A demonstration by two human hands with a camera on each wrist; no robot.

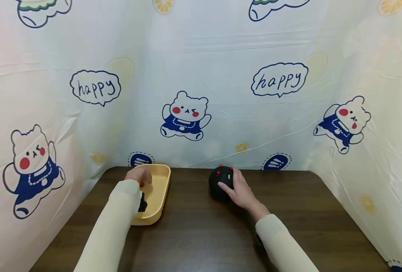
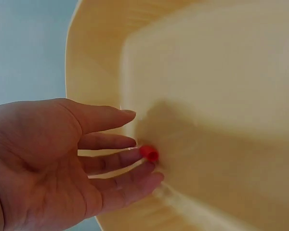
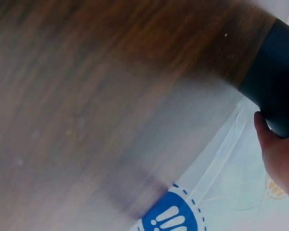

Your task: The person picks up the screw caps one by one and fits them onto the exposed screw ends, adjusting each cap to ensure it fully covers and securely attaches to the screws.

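Observation:
My left hand [image 1: 139, 175] reaches into a yellow plastic basin. In the left wrist view its fingers are extended and thumb apart, with a small red hollow cap [image 2: 149, 153] at the fingertips, close over the basin floor. On the table, my right hand [image 1: 242, 192] holds a dark, rounded object [image 1: 218, 190] from its right side, thumb across the front. Several small red pegs [image 1: 220, 166] stick out of its top. The right wrist view catches only part of this hand [image 3: 282, 161] and the object's smooth dark side [image 3: 274, 82].
The yellow basin [image 1: 166, 185] stands at the table's left, near the back. A dark wooden table [image 1: 190, 234] extends under both arms. Behind and beside it hangs a pale printed curtain [image 1: 221, 124] with bear drawings. A black device [image 1: 142, 204] sits at the left cuff.

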